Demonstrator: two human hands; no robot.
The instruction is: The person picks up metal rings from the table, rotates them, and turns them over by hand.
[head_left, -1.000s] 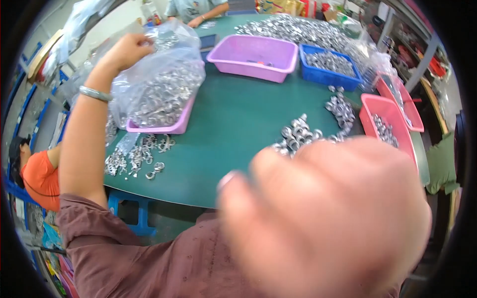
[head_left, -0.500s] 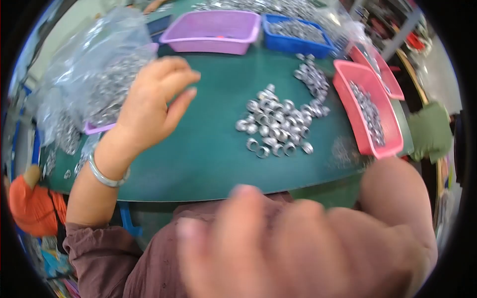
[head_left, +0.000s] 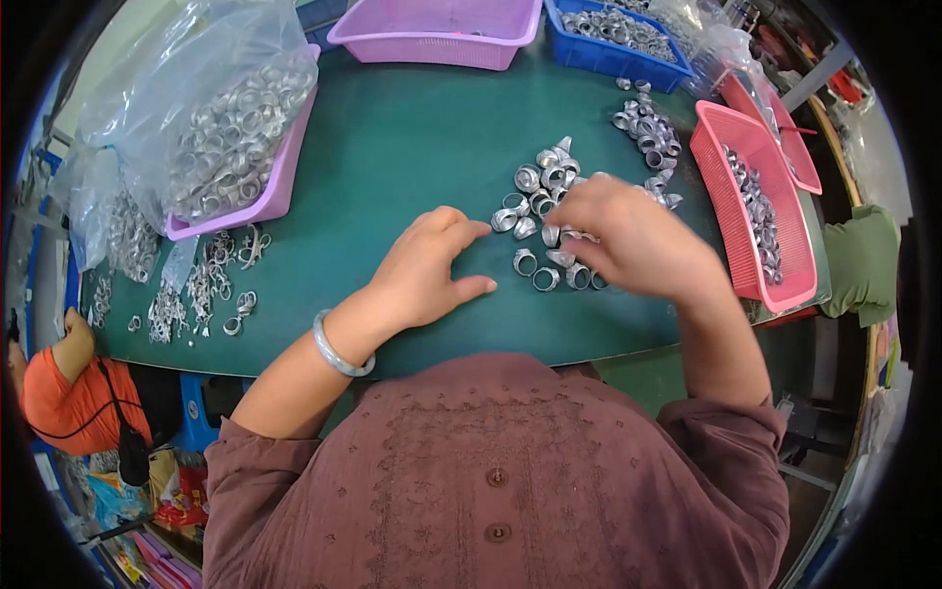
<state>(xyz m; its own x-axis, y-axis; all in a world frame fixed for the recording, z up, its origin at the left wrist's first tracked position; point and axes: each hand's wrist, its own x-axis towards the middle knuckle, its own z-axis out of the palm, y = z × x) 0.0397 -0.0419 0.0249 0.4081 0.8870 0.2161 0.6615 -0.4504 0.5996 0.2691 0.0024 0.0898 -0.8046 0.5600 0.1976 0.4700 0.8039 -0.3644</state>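
- Right hand [head_left: 633, 236]: fingers curled down into the near pile of silver rings [head_left: 526, 179]; I cannot tell whether one is pinched.
- Left hand [head_left: 422, 270]: thumb and fingers spread, holding nothing, just left of that pile.
- Handling looks partway: many rings lie loose there, with another cluster [head_left: 648, 128] beyond.
- Rings partly fill the pink basket [head_left: 721, 191] at right; more fill the clear bag [head_left: 186, 88] at left.
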